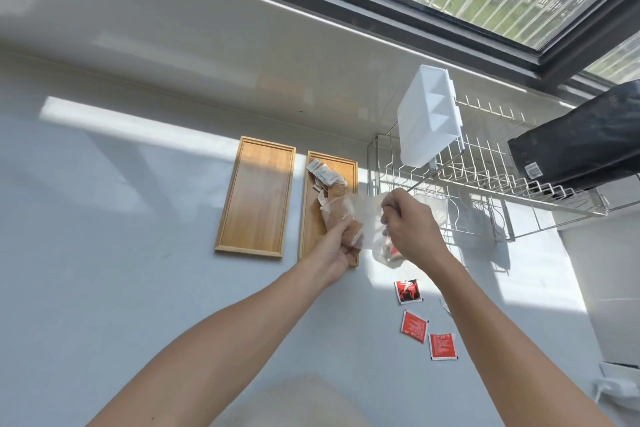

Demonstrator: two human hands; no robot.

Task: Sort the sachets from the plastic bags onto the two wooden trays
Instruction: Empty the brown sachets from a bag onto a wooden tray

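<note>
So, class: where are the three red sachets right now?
In the head view, the three red sachets lie on the counter, lower right, beside the right forearm.

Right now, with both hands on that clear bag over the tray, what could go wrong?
1. The left hand and right hand hold the plastic bag over the right tray's edge, so brown sachets might spill onto the counter.
2. Three red sachets lie loose near the right forearm and could be swept aside.
3. The left tray holds nothing, so kinds might get mixed.

Red sachet [394,253] half hidden behind right hand [412,225], bag contents blurred.
</note>
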